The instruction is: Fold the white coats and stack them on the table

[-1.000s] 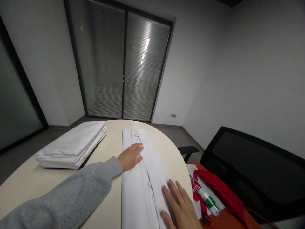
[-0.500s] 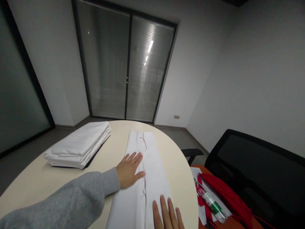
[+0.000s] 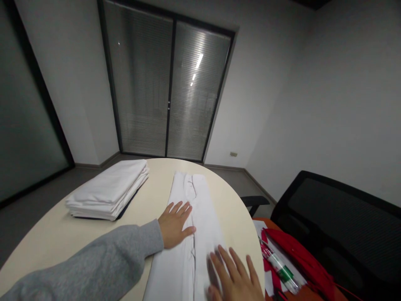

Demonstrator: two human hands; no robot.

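Head view; left fingers point(image 3: 187, 212) on folded cloth point(image 3: 205, 221)

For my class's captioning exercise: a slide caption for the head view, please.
On a pale table, left hand on folded white cloth, right hand over its edge.

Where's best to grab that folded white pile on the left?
I'd take the pile by its long right edge, coming from beside the long white cloth and reaching under the dark bottom layer: it lies flat with its layers showing there, so pinching higher might leave some behind.
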